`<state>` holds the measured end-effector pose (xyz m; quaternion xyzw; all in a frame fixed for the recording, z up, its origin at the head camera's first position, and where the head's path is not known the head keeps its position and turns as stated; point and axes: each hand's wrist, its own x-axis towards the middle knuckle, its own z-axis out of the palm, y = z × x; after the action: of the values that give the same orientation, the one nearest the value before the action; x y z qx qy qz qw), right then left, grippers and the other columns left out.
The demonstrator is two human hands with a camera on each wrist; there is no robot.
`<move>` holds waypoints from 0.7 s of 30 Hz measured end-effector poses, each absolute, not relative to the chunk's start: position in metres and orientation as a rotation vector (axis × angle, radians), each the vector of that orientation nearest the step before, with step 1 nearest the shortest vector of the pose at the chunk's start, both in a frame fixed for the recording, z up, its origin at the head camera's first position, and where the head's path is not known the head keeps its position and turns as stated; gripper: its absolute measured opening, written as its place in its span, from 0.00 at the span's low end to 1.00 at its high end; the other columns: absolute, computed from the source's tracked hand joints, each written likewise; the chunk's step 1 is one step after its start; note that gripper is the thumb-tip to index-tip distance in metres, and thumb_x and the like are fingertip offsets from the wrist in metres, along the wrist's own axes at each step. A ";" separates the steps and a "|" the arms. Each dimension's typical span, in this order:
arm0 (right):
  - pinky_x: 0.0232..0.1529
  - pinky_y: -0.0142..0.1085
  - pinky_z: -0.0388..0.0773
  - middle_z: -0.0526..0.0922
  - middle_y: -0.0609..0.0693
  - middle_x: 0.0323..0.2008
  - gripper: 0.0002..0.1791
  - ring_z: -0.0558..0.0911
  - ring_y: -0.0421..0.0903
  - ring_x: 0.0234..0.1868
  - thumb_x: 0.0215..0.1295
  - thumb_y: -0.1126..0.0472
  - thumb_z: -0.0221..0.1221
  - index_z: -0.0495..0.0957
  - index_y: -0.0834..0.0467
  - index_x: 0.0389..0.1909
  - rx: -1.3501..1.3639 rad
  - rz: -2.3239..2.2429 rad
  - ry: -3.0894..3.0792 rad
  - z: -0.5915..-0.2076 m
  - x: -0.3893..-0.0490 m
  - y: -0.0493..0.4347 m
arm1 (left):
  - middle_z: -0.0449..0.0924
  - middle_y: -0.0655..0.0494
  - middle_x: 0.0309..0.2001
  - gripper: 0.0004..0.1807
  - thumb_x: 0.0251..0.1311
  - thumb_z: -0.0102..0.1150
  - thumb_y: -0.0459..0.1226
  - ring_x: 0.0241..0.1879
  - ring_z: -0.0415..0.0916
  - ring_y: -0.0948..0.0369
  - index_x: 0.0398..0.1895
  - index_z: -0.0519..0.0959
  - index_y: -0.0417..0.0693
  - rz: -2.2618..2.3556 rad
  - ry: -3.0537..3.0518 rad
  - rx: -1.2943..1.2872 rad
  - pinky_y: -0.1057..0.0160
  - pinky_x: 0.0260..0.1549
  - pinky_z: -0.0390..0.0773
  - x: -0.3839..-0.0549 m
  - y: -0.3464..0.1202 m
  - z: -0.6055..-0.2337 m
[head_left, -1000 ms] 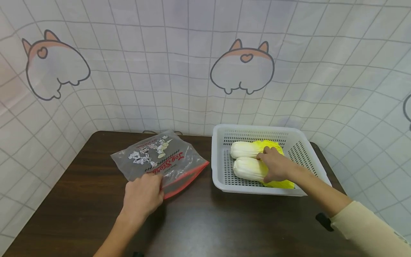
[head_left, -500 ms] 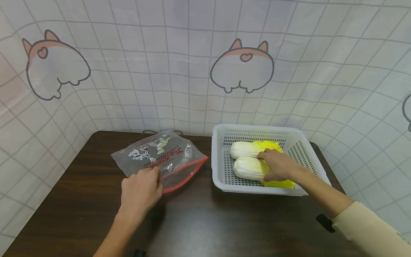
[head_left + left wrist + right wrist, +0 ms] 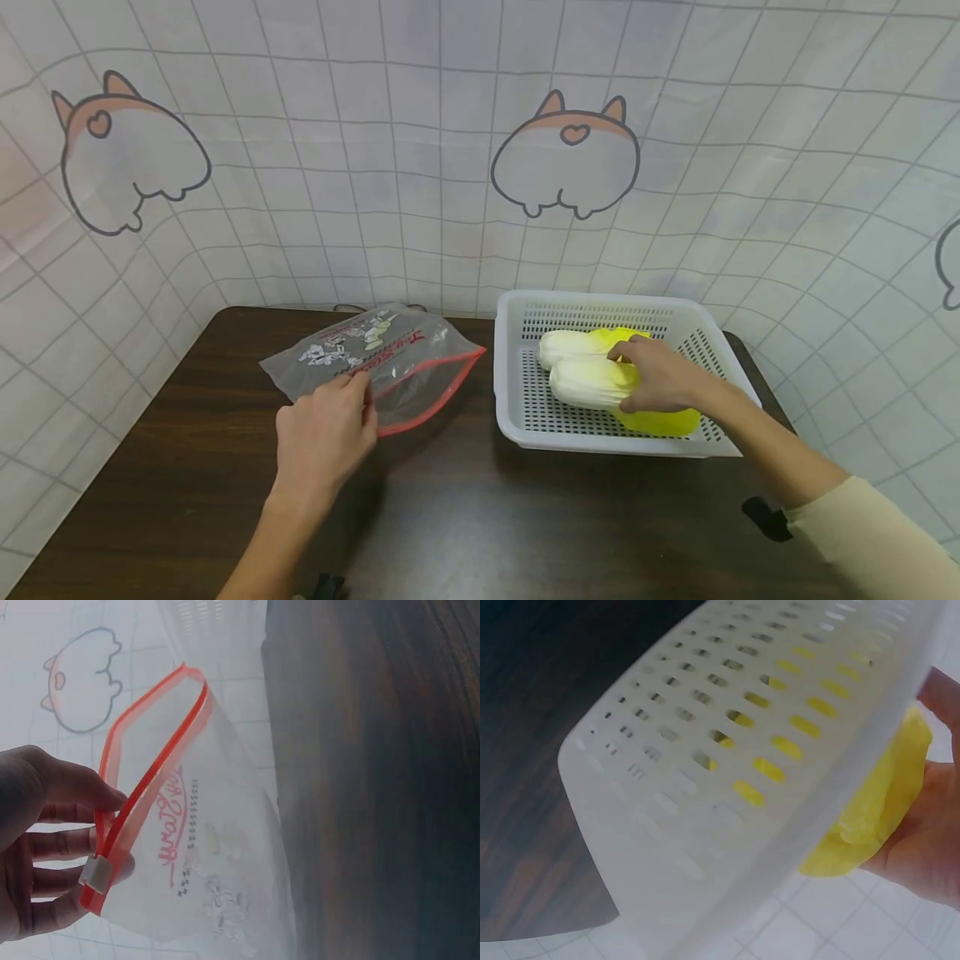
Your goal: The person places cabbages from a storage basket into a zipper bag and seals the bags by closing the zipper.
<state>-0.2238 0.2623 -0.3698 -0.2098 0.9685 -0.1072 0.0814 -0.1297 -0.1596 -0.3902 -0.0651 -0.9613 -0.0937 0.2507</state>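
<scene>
My left hand [image 3: 326, 433] pinches a clear zip bag [image 3: 408, 337] near one end of its red-edged mouth, and the mouth gapes. In the left wrist view the thumb and fingers hold the red zip strip [image 3: 161, 754] beside its white slider [image 3: 96, 875]. Inside the white basket on the right, my right hand [image 3: 663, 379] grips the nearer napa cabbage [image 3: 588, 382] around its yellow leafy end. That cabbage overlaps a second napa cabbage [image 3: 564, 345] behind it. The right wrist view shows yellow leaves [image 3: 889, 787] against the palm, partly hidden by the basket wall.
The white perforated basket [image 3: 513, 429] stands at the back right of the dark wooden table [image 3: 480, 517]. A tiled-pattern curtain [image 3: 420, 167] with cartoon corgi prints hangs close behind and at both sides.
The bag's mouth has lifted and widened as my left hand drew slightly back and left. My right hand has raised the nearer cabbage a little and shifted it right.
</scene>
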 end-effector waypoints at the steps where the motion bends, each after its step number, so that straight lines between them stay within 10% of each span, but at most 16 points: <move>1: 0.56 0.59 0.77 0.82 0.63 0.54 0.37 0.78 0.62 0.53 0.46 0.56 0.78 0.79 0.64 0.59 -0.618 -0.332 2.898 -0.368 -0.224 0.263 | 0.80 0.54 0.24 0.06 0.53 0.66 0.32 0.15 0.75 0.46 0.26 0.77 0.48 -0.256 -2.610 -0.180 0.51 0.09 0.65 -0.130 -0.159 -0.390; 21: 0.50 0.49 0.77 0.84 0.61 0.57 0.38 0.80 0.56 0.51 0.56 0.46 0.74 0.78 0.58 0.67 -0.567 -0.556 2.896 -0.340 -0.217 0.266 | 0.79 0.56 0.23 0.06 0.54 0.70 0.32 0.12 0.71 0.51 0.27 0.80 0.47 -0.270 -2.326 -0.196 0.58 0.07 0.58 -0.139 -0.162 -0.383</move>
<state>-0.2168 0.2656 -0.3403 -0.1885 0.9621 -0.1847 0.0692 -0.1390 -0.1622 -0.3831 -0.0771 -0.9134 -0.1060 0.3854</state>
